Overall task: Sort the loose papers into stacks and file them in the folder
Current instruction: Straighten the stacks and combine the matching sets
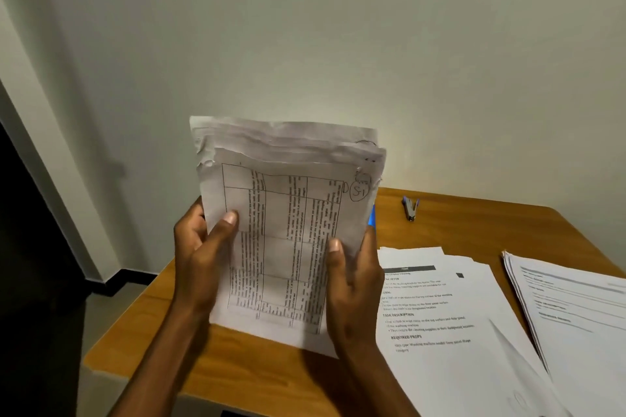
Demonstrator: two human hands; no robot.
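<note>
We see a bundle of papers (284,223) held upright in the centre of the frame, its lower edge resting on or just above the wooden table (237,359) — we cannot tell which. The front sheet carries a printed table turned sideways, and a hand-drawn circle with "S-1" sits near its upper right corner. The top edges of the sheets are uneven and a little crumpled, stepped one behind another.

The left hand (198,247) grips the bundle's left edge, thumb pressed flat on the front sheet and the other fingers curled behind it. The right hand (352,267) grips the right edge the same way — thumb on the front, fingers wrapped round the back. Just above the right hand, a small strip of something blue (372,218) shows behind the papers; we cannot tell what it is.

At the right of the frame, a stack of printed sheets (450,325) lies flat on the table, its top page headed with text such as "TASK DESCRIPTION" and "REQUIRED PROPS". Further right, at the frame's edge, a second stack (576,308) lies flat, just beside the first. Toward the upper right of the table, well apart from the stacks, lies a small stapler (410,208) near the pale wall (305,27).
</note>
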